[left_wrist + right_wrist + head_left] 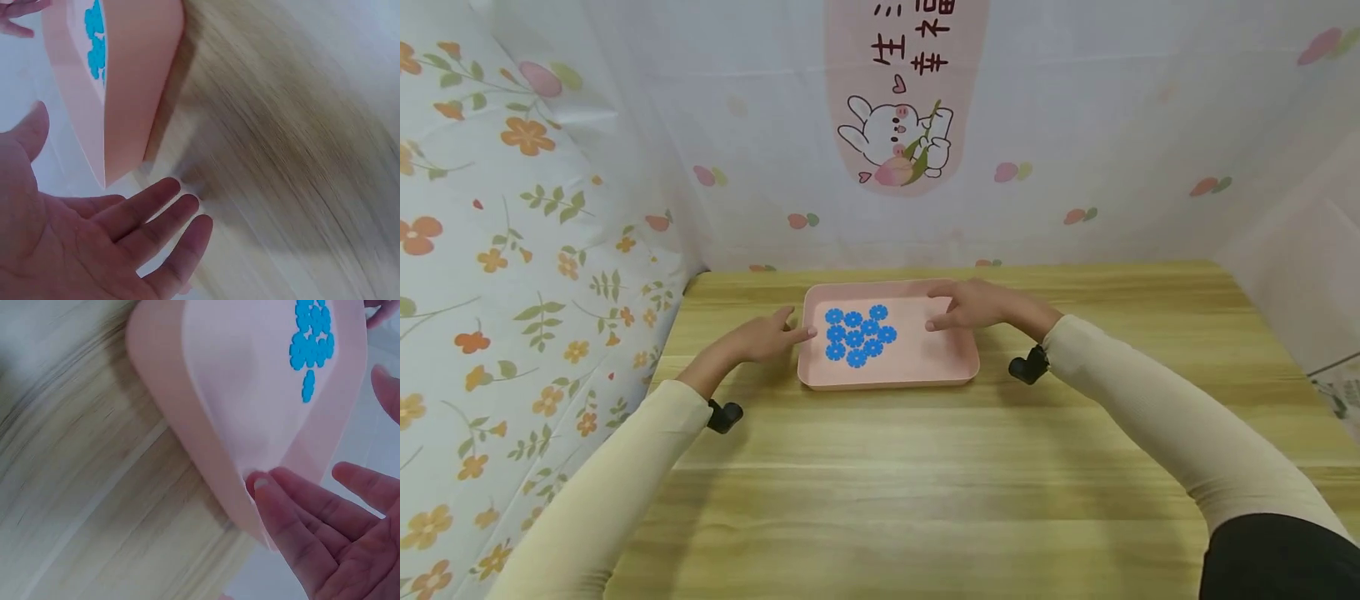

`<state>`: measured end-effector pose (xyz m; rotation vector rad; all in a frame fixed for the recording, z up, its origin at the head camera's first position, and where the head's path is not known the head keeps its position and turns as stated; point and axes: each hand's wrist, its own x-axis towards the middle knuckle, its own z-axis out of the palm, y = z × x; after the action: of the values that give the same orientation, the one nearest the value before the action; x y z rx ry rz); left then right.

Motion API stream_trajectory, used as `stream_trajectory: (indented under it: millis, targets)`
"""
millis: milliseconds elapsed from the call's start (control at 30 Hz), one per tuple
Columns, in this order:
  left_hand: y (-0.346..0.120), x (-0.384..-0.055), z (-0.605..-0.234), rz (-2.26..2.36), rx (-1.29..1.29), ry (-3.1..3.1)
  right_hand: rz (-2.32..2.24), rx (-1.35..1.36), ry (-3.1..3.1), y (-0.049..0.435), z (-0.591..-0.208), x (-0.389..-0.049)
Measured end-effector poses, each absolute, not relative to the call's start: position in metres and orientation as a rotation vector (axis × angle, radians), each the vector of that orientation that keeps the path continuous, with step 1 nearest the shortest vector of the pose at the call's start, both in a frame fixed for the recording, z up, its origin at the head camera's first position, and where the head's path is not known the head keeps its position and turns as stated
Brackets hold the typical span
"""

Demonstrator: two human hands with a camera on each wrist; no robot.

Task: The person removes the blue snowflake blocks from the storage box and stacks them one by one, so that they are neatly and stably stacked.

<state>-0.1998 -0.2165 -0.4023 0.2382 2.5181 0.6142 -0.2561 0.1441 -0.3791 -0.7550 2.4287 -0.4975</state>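
A shallow pink tray (917, 384) lies on the table, with several blue flower-shaped pieces (853, 338) grouped flat in its left half. My left hand (765, 337) is at the tray's left side, one finger reaching across the rim in the head view. Its fingers look loose and spread in the left wrist view, and its palm (37, 244) holds nothing. Over the tray's right end is my right hand (976, 303), thumb and forefinger apart. In the right wrist view its loosely bent fingers (300, 531) overlap the tray's rim, with no piece between them.
The tray stands on a wood-grain table (887, 483), toward its back edge. Behind hangs a white printed cloth (745, 125) with a rabbit picture, and a floral cloth (550, 242) borders the left side. Each wrist wears a small black camera (1028, 365).
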Motion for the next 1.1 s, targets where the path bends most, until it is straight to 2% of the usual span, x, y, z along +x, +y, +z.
stream_trajectory:
  millis: [467, 800, 1100]
  targets:
    - [-0.211, -0.206, -0.405, 1.151, -0.164, 2.198, -0.881, -0.459, 2.193, 0.124, -0.398, -0.264]
    - [-0.211, -0.210, -0.418, 1.362, -0.314, 1.980, -1.146, -0.255, 2.055, 0.112, -0.413, -0.261]
    - [-0.214, -0.209, -0.424, 1.464, -0.358, 1.908, -1.114, -0.247, 2.058, 0.099, -0.427, -0.258]
